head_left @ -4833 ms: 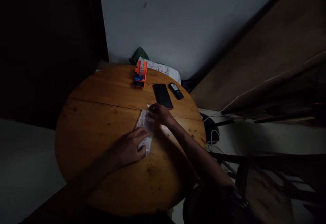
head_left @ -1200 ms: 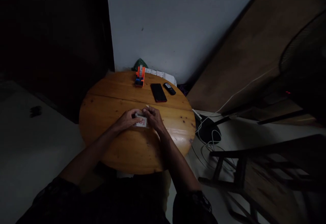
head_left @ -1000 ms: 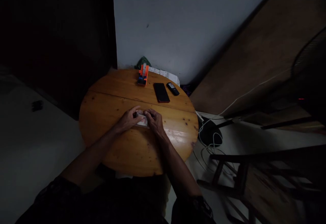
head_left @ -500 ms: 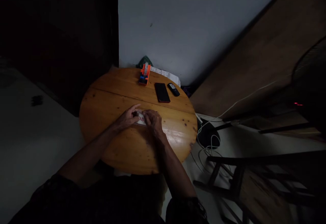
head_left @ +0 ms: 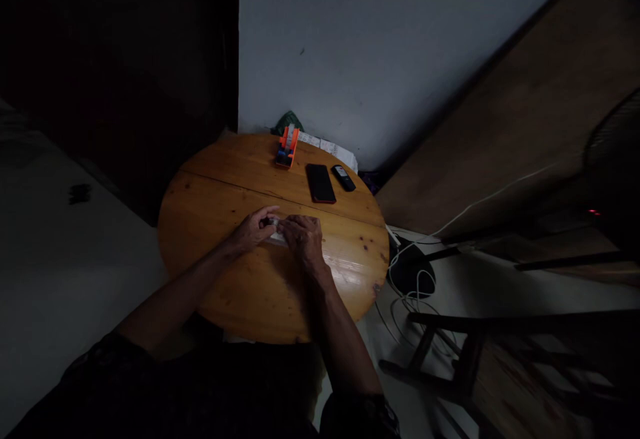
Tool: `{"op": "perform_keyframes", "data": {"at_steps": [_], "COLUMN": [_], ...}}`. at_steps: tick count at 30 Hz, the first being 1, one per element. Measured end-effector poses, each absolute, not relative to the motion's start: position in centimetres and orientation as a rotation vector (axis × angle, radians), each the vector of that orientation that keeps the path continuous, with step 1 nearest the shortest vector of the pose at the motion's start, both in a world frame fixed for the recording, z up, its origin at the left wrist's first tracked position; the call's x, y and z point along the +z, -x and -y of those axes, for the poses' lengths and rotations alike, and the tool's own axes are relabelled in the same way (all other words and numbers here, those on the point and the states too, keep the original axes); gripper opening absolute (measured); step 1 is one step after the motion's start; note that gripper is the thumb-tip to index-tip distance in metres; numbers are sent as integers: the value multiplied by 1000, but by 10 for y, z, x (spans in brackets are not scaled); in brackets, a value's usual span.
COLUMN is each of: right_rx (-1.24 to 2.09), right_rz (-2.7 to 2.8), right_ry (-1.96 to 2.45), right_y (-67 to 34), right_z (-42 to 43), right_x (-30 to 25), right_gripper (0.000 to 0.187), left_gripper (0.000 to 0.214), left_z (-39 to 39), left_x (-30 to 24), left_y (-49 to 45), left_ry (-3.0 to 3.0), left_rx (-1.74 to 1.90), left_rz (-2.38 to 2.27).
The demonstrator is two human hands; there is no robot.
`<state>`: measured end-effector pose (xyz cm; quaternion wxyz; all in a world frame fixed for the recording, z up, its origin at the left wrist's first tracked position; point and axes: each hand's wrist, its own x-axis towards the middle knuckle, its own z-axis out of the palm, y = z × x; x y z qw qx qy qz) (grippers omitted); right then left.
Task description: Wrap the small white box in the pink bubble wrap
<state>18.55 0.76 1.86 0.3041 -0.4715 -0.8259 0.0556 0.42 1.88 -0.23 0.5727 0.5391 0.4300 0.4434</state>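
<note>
Between my two hands, low over the round wooden table (head_left: 200, 226), is a small whitish piece with printing on it, perhaps a paper packet (head_left: 278, 236). My left hand (head_left: 254, 229) grips its left side, thumb toward me and fingers curved round the far edge. Fingers of my right hand (head_left: 303, 234) are bent together over its right part and cover much of it. The dim light hides the piece's exact kind and shape.
Farther back on the table are an orange tape dispenser (head_left: 287, 147), a dark smartphone (head_left: 321, 183) and a small keypad phone (head_left: 343, 178). White papers (head_left: 335, 150) lie along the wall. On the right are a wooden chair (head_left: 465, 359) and coiled white cable (head_left: 415, 292).
My right hand has shifted slightly over the whitish piece, covering more of it. My left hand keeps its hold. The whole view has moved a little.
</note>
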Motion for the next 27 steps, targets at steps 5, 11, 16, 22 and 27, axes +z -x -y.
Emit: {"op": "perform_keyframes", "data": {"at_steps": [5,11,16,22,27], "right_rx": [196,331,305,202,126], "right_rz": [2277,2327,2365,2392,2438], "right_ry": [1212,1122,1120,1150,1129], "right_y": [-191,-206,-208,-205,-201], "right_z": [-6,-4,-3,-3,-1], "right_x": [26,33,35,35,37], "right_gripper": [23,24,23,27,30], "left_gripper": [68,63,64,64,65], "left_z": [-21,-21,-20,-18,-18], "left_x": [-3,-2,0,4,5], "left_y": [-5,-5,-5,-6,-5], "left_ry": [-1295,-1257,-1283,-1314,-1360], "left_rx": [1031,1027,1010,1012,1003], "left_rz": [-1015,-991,-997,-1010,-1061]}}
